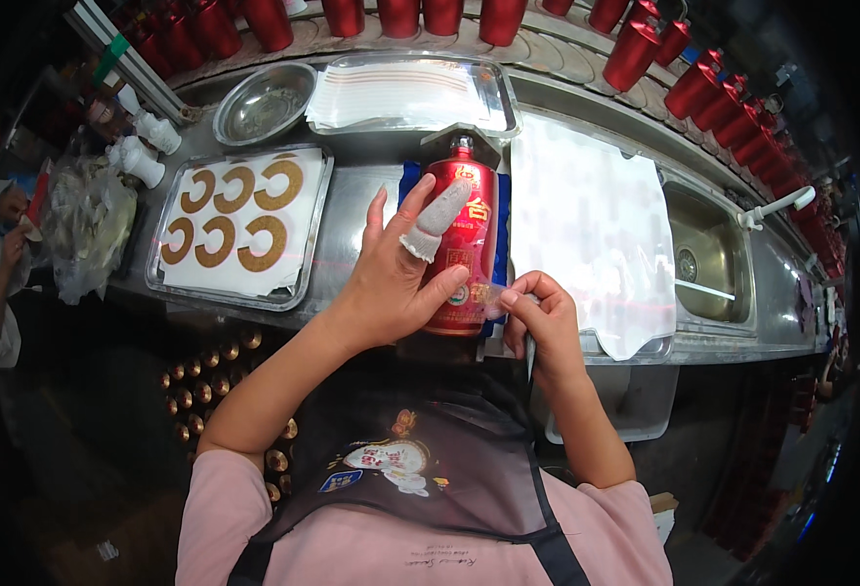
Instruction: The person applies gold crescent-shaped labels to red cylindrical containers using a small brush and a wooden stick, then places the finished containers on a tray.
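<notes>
Now your glossy red cylindrical bottle (477,239) lies centre frame, likely stiff and slippery, best steadied by its sides; your left hand (386,283) rests on it, fingers apart; your right hand (545,322) pinches thin clear film (494,301), probably flimsy, best gripped at its edge.

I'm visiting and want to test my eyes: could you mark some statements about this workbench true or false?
1. The left hand touches a shiny red cylindrical bottle. True.
2. The right hand pinches a small translucent film-like piece. True.
3. The grey-white fabric finger cover is on the right hand. False: the left hand wears it.
4. Flat gold C-shaped pieces lie in a shiny rectangular tray. True.
5. The round metal bowl stands inside the rectangular metal sink. False: it stands far left of the sink.
</notes>
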{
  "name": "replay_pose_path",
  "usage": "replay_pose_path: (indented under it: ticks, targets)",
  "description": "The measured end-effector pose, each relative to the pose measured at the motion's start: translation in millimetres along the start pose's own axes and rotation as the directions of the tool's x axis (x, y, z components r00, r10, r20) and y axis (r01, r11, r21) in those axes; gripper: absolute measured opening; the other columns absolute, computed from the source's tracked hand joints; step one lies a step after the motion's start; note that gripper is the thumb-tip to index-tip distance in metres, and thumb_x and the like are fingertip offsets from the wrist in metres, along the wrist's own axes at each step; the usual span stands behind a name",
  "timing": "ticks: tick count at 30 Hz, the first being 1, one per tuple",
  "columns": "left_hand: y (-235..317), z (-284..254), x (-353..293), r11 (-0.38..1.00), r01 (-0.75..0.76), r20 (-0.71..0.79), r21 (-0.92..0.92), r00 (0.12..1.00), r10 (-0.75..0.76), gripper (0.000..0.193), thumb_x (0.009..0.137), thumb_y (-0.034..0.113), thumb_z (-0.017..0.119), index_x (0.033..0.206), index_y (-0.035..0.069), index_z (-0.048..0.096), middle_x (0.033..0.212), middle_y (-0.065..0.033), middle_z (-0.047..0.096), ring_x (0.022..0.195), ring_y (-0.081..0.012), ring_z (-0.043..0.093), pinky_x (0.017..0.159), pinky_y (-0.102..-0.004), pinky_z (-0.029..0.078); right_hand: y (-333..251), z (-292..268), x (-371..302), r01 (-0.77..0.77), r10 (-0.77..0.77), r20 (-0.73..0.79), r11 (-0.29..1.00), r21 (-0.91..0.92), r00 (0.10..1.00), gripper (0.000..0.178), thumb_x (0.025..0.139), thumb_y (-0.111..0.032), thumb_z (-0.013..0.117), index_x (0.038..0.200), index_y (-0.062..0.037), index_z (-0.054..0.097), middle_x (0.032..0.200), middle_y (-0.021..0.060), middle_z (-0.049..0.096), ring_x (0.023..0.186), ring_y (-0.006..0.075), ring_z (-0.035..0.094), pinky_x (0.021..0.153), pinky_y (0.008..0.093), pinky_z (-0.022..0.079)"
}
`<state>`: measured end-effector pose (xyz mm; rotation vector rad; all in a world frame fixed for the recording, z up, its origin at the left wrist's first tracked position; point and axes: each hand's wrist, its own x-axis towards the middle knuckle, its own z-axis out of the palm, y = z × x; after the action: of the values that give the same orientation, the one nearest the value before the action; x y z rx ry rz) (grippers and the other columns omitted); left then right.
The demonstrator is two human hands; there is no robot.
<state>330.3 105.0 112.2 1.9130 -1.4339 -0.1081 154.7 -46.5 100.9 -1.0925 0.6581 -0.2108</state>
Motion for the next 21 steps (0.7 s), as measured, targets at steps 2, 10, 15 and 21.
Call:
replay_pose_path:
  ticks: [2,10,15,21]
  targets:
    - [-5.7,1.1,-6.4,0.996,0.047,-0.038,-0.075,0.998,-0.05,0.069,0.095,0.034,0.062,0.153,0.009,0.035,0.158,-0.0175,0.033,0.149,-0.0316,0.027,0.12,-0.0596,0.005,-0.1,-2.7,0.8,-0.013,0.013,-0.008,1.0,-0.021,1.0,0.014,0.093,-0.012,0.068,0.098,-0.0038,0.058,0.084,0.0103,0.072,0.055,0.0061,0.056,0.049,0.0186,0.042]
    - [-22.2,5.6,-41.2,0.83,0.319,0.101,-0.458,0.946,-0.308,0.095,0.096,0.05,0.061,0.162,0.009,0.006,0.167,-0.0194,0.008,0.154,-0.0329,0.009,0.122,-0.0452,0.004,-31.7,9.7,4.7,0.431,-0.521,0.174,0.424,-0.797,0.835,0.061,0.089,-0.021,0.072,0.146,-0.0198,0.052,0.114,0.0146,0.061,0.09,0.0215,0.066,0.071,0.0299,0.052]
    - [-29.3,18.4,-45.2,0.8,0.338,0.153,-0.496,0.941,-0.303,0.097,0.097,0.056,0.056,0.161,0.008,0.002,0.168,-0.0177,0.002,0.155,-0.0298,-0.002,0.121,-0.0461,-0.004,-39.8,31.5,15.0,0.405,-0.35,0.318,0.21,-0.89,0.881,0.07,0.084,-0.044,0.077,0.148,-0.03,0.051,0.127,0.0187,0.052,0.107,0.035,0.06,0.085,0.0411,0.053]
    - [-31.9,10.3,-45.6,0.784,0.35,0.222,-0.513,0.936,-0.273,0.096,0.098,0.053,0.054,0.161,0.007,-0.002,0.168,-0.0185,0.001,0.156,-0.0288,-0.003,0.12,-0.0493,-0.009,-38.3,36.7,11.1,0.387,-0.321,0.295,0.277,-0.879,0.9,0.071,0.085,-0.042,0.076,0.149,-0.0288,0.049,0.127,0.0185,0.052,0.109,0.0333,0.059,0.089,0.0403,0.052]
